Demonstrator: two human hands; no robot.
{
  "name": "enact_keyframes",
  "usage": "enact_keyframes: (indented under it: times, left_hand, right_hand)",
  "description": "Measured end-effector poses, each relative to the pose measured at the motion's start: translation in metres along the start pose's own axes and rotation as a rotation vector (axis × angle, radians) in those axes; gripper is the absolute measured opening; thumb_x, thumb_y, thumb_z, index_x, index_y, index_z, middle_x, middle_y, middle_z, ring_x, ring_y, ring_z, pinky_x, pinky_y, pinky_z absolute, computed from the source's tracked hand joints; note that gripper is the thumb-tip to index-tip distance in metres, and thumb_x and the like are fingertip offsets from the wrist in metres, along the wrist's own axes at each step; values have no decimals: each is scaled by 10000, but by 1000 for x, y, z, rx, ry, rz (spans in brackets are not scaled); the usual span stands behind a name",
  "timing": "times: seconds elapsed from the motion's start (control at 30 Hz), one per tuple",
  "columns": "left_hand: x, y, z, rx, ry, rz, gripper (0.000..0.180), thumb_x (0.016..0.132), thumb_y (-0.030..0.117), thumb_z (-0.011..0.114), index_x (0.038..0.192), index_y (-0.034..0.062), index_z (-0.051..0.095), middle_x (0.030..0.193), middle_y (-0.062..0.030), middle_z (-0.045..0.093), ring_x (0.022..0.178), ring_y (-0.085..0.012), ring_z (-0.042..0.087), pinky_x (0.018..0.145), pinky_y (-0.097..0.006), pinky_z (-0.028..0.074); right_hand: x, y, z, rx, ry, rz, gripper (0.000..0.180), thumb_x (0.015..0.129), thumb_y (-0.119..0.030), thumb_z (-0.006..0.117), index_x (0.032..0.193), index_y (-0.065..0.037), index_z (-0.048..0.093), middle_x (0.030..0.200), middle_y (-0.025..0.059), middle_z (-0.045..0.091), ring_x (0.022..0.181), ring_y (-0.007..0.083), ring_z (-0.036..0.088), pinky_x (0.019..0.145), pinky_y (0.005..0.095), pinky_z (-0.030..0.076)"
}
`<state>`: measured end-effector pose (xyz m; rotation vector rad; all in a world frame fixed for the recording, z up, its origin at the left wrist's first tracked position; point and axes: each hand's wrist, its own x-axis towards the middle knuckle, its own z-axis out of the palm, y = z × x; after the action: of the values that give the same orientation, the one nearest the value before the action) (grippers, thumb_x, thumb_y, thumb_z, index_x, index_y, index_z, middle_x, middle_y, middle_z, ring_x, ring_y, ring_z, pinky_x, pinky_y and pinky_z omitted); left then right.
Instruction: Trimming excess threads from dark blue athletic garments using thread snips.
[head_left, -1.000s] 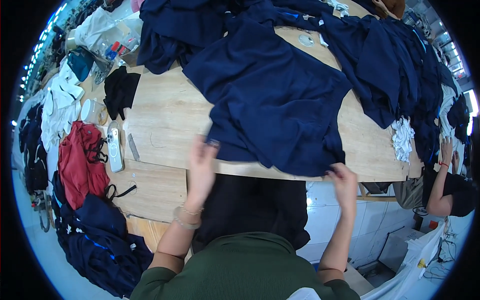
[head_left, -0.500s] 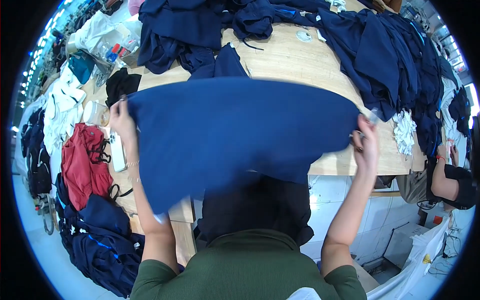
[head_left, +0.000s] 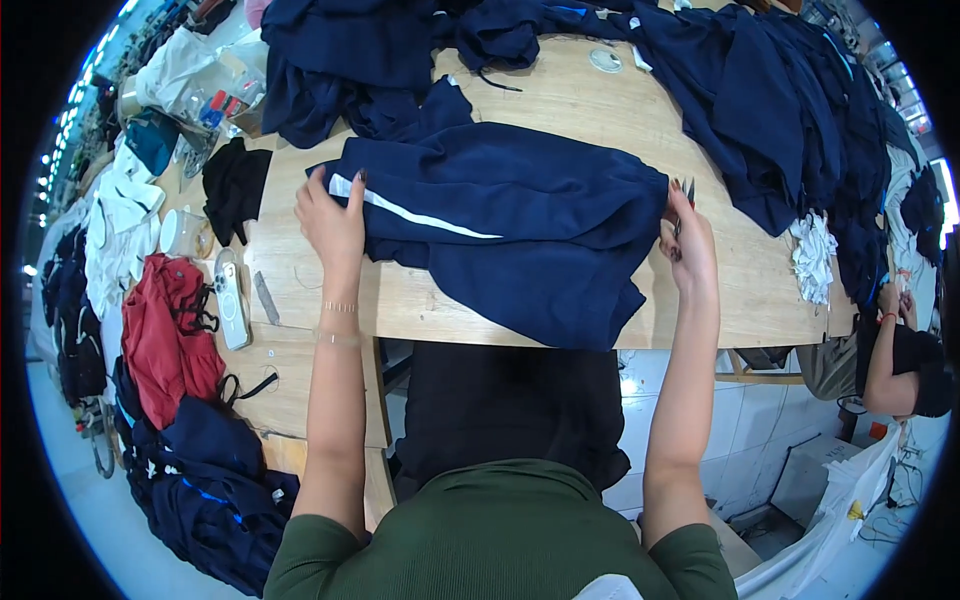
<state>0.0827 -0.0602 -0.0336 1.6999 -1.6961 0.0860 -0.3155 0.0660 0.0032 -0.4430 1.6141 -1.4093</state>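
A navy garment [head_left: 530, 200] with a white side stripe lies loosely folded along the table in front of me, its lower part hanging slightly over the near edge. My left hand [head_left: 333, 222] grips its left end, the thumb by the start of the stripe. At the other end, the fingers of my right hand [head_left: 690, 243] are closed at the garment's gathered edge. Small thread snips [head_left: 687, 190] are also in that hand, their dark pointed blades sticking up past the fingers.
Navy garments are heaped at the far left [head_left: 345, 60] and far right [head_left: 740, 110] of the wooden table [head_left: 570, 100]. Left of me are a phone [head_left: 231, 305], a red garment [head_left: 170, 335], black cloth [head_left: 235, 188] and a clear tub [head_left: 185, 233]. Another person's arm [head_left: 885, 350] shows at far right.
The garment was spread in the air between both hands and now rests on the table, its white stripe showing. My left hand has moved right, my right hand slightly left.
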Motion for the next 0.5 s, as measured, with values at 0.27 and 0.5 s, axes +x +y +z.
enact_keyframes:
  times: [0.27, 0.5]
  left_hand:
    - [55, -15, -19, -340, -208, -83, 279, 848, 277, 645, 962, 23, 666, 752, -141, 650, 679, -201, 609, 646, -314, 463]
    - [10, -28, -148, -717, -170, -328, 146, 904, 79, 597, 1024, 1, 625, 865, 24, 582, 801, -47, 490, 737, -179, 378]
  right_hand:
    - [21, -53, 14, -49, -60, -210, 139, 824, -192, 708, 808, -109, 598, 662, -80, 487, 481, 18, 339, 427, 191, 228]
    - [-59, -81, -24, 33, 168, -429, 126, 862, -165, 665, 951, -99, 604, 821, -50, 612, 507, -15, 373, 428, 170, 230]
